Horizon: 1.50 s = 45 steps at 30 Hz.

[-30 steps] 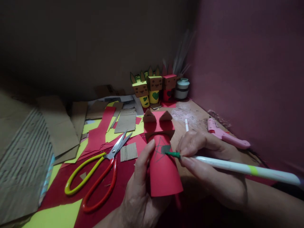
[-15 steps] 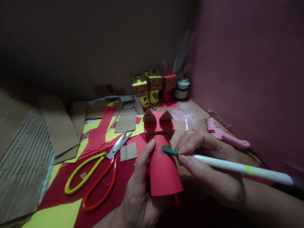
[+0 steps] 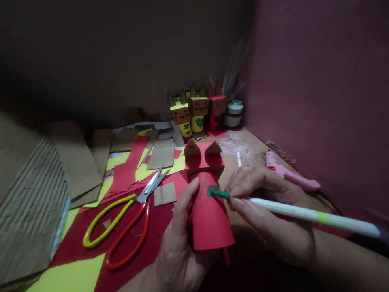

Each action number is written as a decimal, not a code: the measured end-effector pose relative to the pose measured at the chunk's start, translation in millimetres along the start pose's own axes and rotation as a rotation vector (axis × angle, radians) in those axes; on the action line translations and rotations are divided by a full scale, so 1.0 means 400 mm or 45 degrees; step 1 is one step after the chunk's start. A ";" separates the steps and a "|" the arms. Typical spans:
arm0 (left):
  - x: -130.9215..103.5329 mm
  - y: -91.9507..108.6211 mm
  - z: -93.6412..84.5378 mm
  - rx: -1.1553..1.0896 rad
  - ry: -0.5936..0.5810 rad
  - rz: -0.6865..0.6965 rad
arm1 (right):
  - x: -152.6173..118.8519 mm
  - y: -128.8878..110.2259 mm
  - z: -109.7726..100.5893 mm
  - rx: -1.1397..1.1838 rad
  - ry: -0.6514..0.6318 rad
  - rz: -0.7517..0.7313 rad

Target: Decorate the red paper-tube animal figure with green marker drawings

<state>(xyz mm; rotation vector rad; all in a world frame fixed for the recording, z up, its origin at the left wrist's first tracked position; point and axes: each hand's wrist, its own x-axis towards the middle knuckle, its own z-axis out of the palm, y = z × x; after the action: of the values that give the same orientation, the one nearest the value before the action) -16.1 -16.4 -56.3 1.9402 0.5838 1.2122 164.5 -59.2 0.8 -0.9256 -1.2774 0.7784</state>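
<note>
My left hand (image 3: 182,235) is wrapped round a red paper figure (image 3: 211,231), its thumb lying along the left side of the tube body. The figure has a box-shaped head with two brown cardboard ears. A star outline is drawn on the tube, and a dark green patch fills part of it. Between thumb and fingers, my right hand (image 3: 267,202) pinches a white marker pen (image 3: 285,207) with a green tip. That tip touches the green patch. What lies under the figure is hidden by it and the left palm.
Scissors (image 3: 147,192) with yellow and red handles lie left of the figure on red paper. Cardboard pieces (image 3: 161,154) and coloured sheets cover the left side. Several finished-looking box-headed figures (image 3: 199,107) stand at the back near a pale jar (image 3: 233,113). A pink glue gun (image 3: 291,174) lies right.
The figure, both hands and the marker have shifted very slightly to the right in view. The marker's tip stays on the green patch.
</note>
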 end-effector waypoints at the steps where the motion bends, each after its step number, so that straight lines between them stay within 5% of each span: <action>1: 0.000 0.001 -0.001 -0.003 -0.001 0.002 | -0.001 0.001 -0.001 -0.011 0.007 0.006; 18: 0.005 -0.002 0.009 0.018 0.060 0.051 | 0.008 -0.016 0.010 0.037 -0.030 0.052; 37: 0.009 0.019 -0.001 -0.010 -0.044 -0.045 | 0.002 0.003 -0.004 0.063 -0.034 0.097; 41: 0.000 0.001 0.005 -0.013 0.068 -0.013 | 0.008 0.000 -0.006 0.070 0.056 0.069; 45: 0.000 -0.007 0.011 -0.095 -0.029 -0.023 | 0.018 -0.005 -0.005 0.113 0.063 0.028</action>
<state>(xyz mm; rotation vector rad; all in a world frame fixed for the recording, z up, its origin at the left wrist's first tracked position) -12.3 -16.3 -59.8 1.8797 0.5362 1.1830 167.4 -53.8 5.5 -0.8832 -1.1818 0.8182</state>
